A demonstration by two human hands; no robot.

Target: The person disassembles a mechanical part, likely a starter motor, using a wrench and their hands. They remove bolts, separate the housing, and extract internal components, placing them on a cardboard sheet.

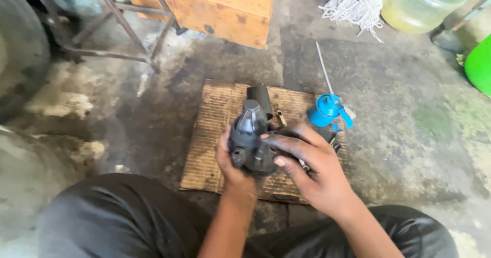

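nearest the camera, dark trousered knees (128,217) frame both forearms. the left hand (231,167) is wrapped from below around a dark grey metal motor housing (250,138), held upright just above a corrugated cardboard mat (209,135). the right hand (312,166) closes over the housing's right side, fingers curled across its body. to do this well, i judge the lower hand should bear the weight steadily while the upper hand works, keeping the part over the mat so loose bits land there. just beyond lies a black cylinder (261,97) and a small metal piece (281,117) on the mat. to the right stands a blue oil can (327,109) with a long thin spout; its contents cannot be seen. farther off, a rusty orange box (215,7), a white mop head (355,5), and a big clear jug (424,2) holding yellowish liquid.
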